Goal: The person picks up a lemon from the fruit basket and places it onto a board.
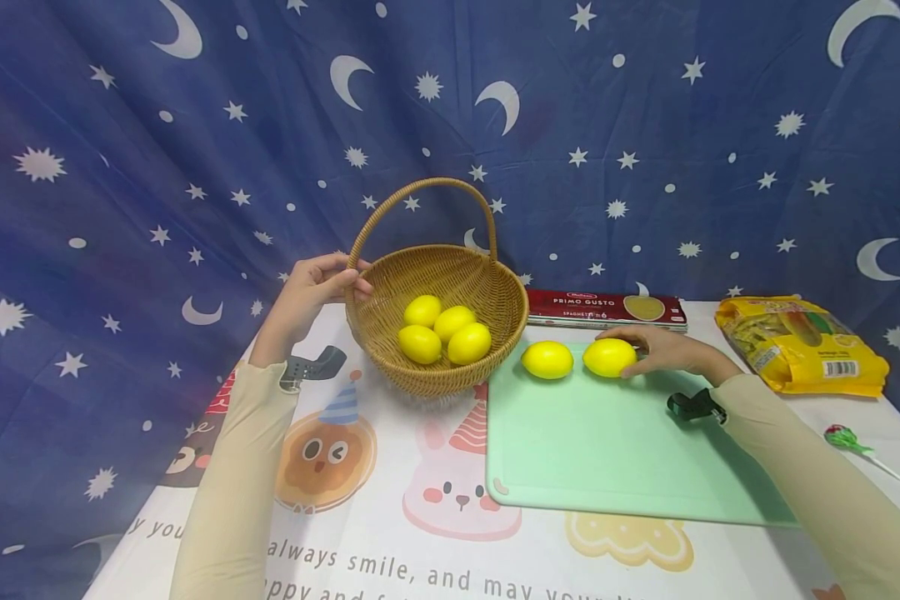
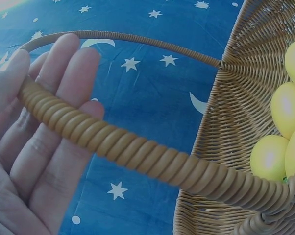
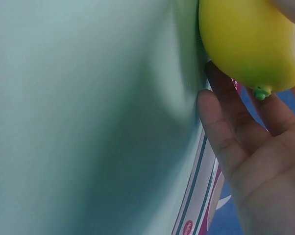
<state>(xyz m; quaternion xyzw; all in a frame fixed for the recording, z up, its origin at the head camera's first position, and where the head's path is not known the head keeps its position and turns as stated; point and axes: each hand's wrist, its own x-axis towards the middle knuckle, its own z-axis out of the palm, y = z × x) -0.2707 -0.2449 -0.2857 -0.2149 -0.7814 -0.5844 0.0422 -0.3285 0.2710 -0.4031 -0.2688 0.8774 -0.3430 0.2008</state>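
Note:
My left hand [image 1: 317, 290] holds the handle [image 2: 137, 152] of a brown wicker basket [image 1: 437, 379] near its left base, with the thumb on one side and the fingers on the other. Several yellow lemons [image 1: 453, 323] lie together inside the basket. On the green cutting board [image 1: 607, 450], my right hand [image 1: 663, 350] has its thumb and fingers around a lemon [image 1: 606, 358], whose green stem tip shows in the right wrist view. Just left of it on the board is another lemon [image 1: 547, 360], apart from the hand.
Behind the board lies a red spaghetti box [image 1: 600, 308]. A yellow food bag [image 1: 802, 350] and a wrapped lollipop [image 1: 858, 443] are on the right. A printed white cloth [image 1: 390, 500] covers the table, and a blue curtain [image 1: 420, 100] with stars and moons hangs behind.

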